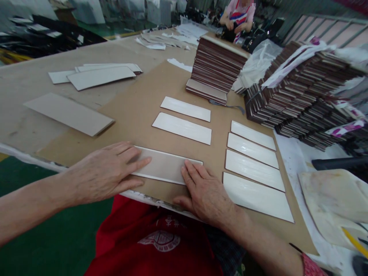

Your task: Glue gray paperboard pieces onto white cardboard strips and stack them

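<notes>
My left hand lies flat with fingers stretched out on the left end of a grey cardboard strip near the table's front edge. My right hand presses flat on the strip's right end, fingers together and extended. The strip rests on a brown cardboard sheet. Two glossy white strips lie just beyond it. Several more white strips are laid in a column to the right of my right hand.
Tall stacks of dark-edged boards stand at the back and back right. Loose grey cards lie at the left. A glue-stained board sits at the right. Another person works at the far end.
</notes>
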`<state>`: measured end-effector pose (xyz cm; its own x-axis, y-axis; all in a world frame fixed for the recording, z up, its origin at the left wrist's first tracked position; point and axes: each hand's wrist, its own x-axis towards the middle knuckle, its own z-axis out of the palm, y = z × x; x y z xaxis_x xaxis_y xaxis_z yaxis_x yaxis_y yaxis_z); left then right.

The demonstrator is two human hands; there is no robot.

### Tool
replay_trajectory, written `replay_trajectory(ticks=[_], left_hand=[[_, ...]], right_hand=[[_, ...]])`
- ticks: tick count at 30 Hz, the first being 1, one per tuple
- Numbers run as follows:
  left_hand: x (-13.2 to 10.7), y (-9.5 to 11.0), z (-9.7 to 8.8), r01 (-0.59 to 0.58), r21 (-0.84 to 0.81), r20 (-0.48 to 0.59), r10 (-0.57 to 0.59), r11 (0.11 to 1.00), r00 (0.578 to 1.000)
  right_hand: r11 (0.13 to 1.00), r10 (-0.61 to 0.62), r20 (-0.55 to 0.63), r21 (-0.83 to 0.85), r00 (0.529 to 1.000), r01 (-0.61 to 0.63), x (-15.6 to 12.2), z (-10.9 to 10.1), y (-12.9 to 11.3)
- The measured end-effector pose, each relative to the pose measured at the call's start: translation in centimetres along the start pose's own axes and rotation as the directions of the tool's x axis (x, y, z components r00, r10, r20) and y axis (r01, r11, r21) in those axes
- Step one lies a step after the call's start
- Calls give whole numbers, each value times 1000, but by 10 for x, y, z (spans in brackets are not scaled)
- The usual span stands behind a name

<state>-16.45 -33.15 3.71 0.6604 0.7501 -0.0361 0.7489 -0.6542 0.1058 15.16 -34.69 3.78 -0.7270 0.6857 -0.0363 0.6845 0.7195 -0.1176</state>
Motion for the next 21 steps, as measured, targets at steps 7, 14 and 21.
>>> replay_trajectory(ticks=[7,14,21], left_hand=[[-20,-12,14,21,23,-70,-20,1000,997],[-24,-21,27,41,-55,-156,-49,998,987],[-50,-12,34,-33,57,-207,44,998,977]], right_hand=[[996,80,21,-26,997,-79,-32,-10,17],[999,32,-46,28,998,-31,-21,-4,27],[998,-47,51,54,998,44,-49,6,11]])
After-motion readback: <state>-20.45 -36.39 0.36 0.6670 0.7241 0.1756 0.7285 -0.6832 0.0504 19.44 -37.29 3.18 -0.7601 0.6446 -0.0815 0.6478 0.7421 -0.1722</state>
